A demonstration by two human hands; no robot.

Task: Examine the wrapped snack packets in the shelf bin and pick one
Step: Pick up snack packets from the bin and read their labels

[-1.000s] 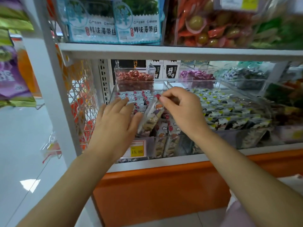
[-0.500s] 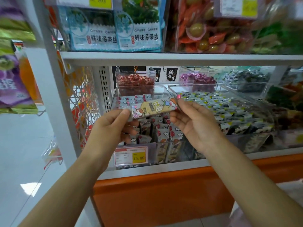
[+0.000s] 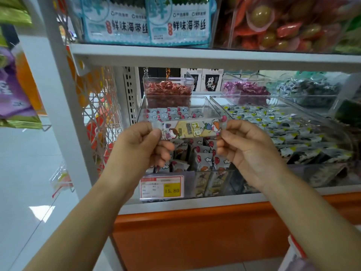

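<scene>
Centre frame, above the clear plastic shelf bin (image 3: 203, 106): one flat, glossy, oblong snack packet (image 3: 192, 128) with cartoon print, held level. Its left end is pinched by the left hand (image 3: 139, 145), its right end by the right hand (image 3: 247, 151); remaining fingers are curled below.

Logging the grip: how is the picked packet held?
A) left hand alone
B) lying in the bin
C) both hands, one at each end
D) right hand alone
C: the left hand and the right hand each pinch one end of the snack packet, held level.
</scene>
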